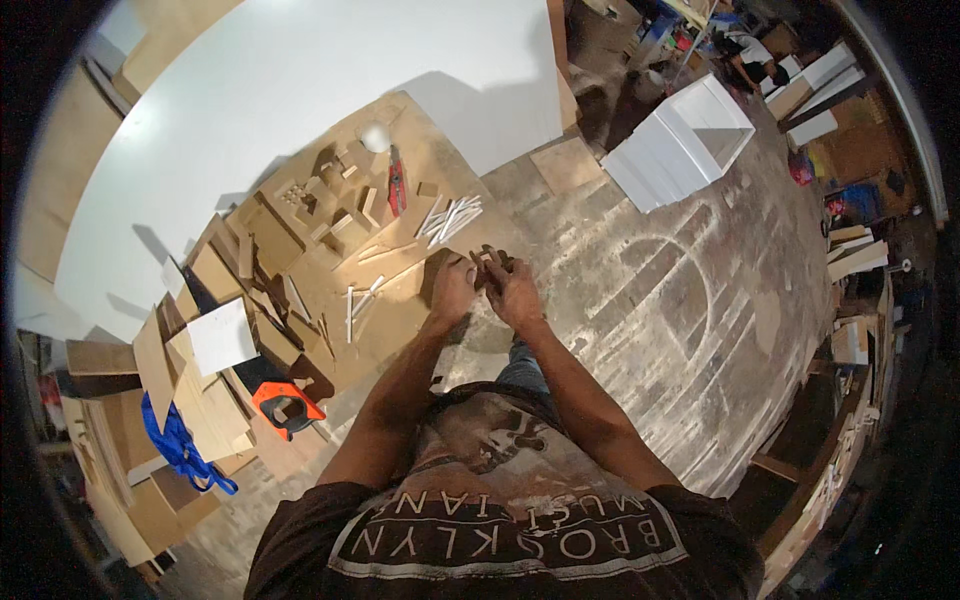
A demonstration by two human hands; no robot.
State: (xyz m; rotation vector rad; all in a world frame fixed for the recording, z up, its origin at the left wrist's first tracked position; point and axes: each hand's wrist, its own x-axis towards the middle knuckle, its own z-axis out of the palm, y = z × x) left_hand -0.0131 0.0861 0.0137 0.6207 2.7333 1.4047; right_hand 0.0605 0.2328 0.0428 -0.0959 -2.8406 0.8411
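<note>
Near the front edge of the brown work board [400,345], my left hand [455,288] and my right hand [512,294] come together in front of my body. Fingers of both are curled and closed around something small and dark, too blurred and covered to name. Just beyond them, a loose pile of short white sticks [452,220] lies on the board, and a few more white sticks [362,305] rest to the left. A slim red hand tool [396,183] lies farther back, beside several small wooden blocks [340,200].
At the left, a saw with an orange handle [286,405] lies by wood offcuts [215,275] and a blue strap [182,450]. A large white panel [300,70] spans the back. A white box [680,145] stands on the dusty floor [620,290]. Another person [755,60] is far right.
</note>
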